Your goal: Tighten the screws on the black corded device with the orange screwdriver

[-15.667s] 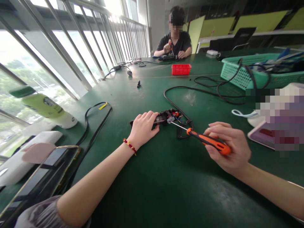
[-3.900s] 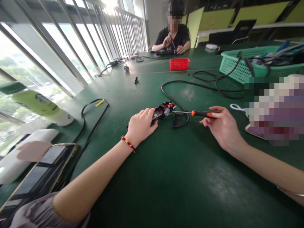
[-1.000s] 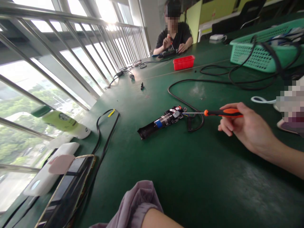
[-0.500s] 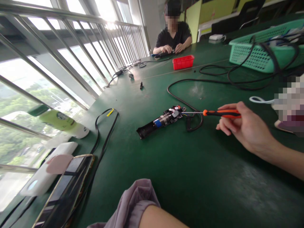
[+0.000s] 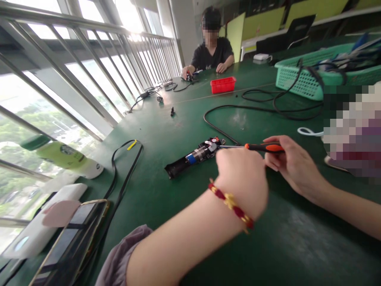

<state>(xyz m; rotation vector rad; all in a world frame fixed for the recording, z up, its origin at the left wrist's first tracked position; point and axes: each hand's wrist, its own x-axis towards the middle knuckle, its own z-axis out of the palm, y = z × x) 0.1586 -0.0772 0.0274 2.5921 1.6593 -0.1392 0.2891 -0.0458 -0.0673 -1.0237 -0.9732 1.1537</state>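
Note:
My right hand grips a screwdriver by its orange and black handle, the shaft pointing left. The tip meets the exposed end of an opened black electrical device, which lies on the green table with a blue and silver cylinder and small parts showing. My left hand, with a red and gold bracelet at the wrist, is in front of the device's right end and the screwdriver's shaft. Its fingers are turned away and hidden, so what they touch cannot be seen.
A black cord runs back to a green basket of cables. Beyond are a red tray and a co-worker. On the left lie a phone, a power bank, a strap and a bottle by the railing.
My left hand has come into view and reached right to the device's end. The screwdriver stays in my right hand. The view has shifted slightly; the co-worker's hands have moved apart.

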